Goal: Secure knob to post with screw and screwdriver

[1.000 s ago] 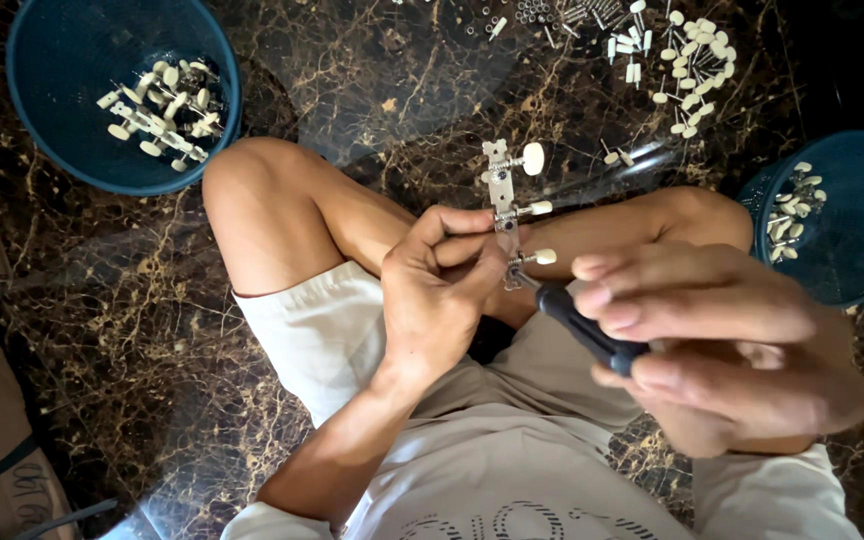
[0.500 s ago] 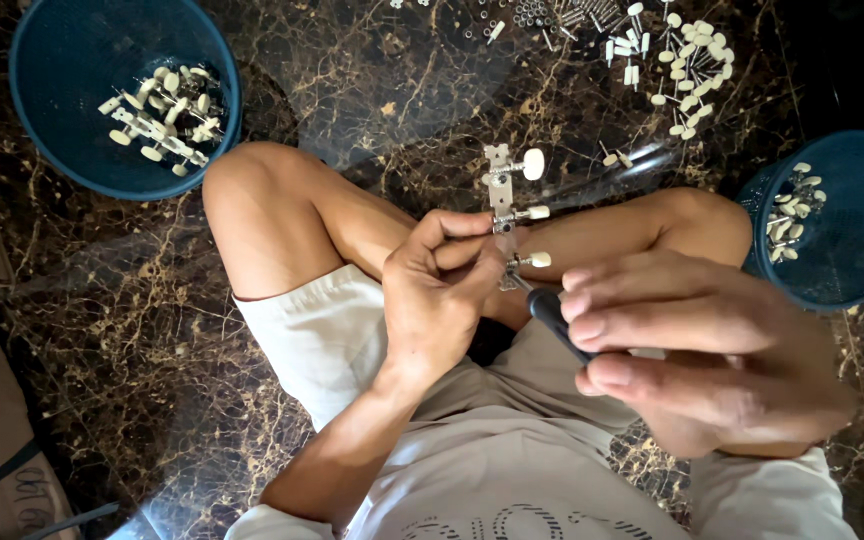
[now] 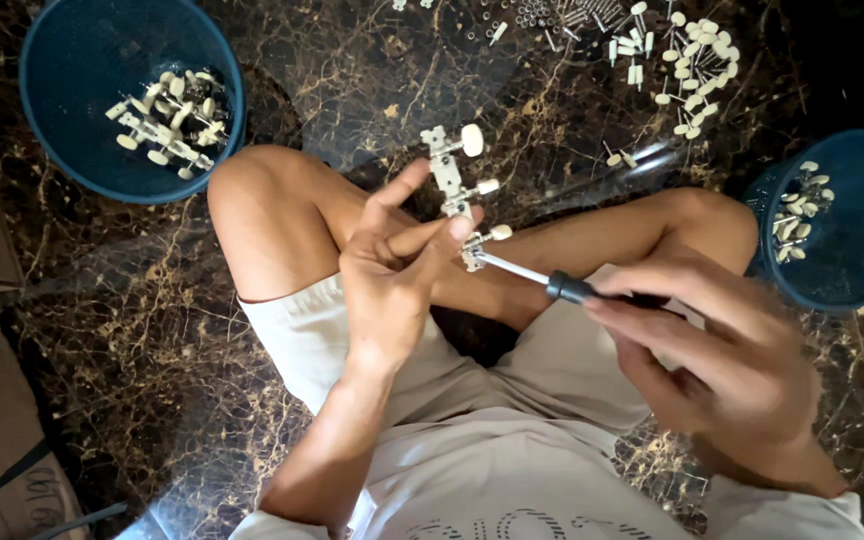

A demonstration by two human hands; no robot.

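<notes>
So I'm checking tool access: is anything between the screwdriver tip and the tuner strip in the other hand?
Nothing visible: the black-handled screwdriver in the right hand already meets the lower end of the metal tuner strip with cream knobs that the left hand holds.

shorts (image 3: pixel 352 340): light beige | shirt (image 3: pixel 512 480): pale beige, short-sleeved, dark print | legs bare

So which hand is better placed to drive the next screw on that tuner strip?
Right, probably. The right hand already grips the screwdriver, whose tip meets the lower end of the tuner strip. The left hand is pinching that strip upright, so it is occupied steadying it.
</notes>
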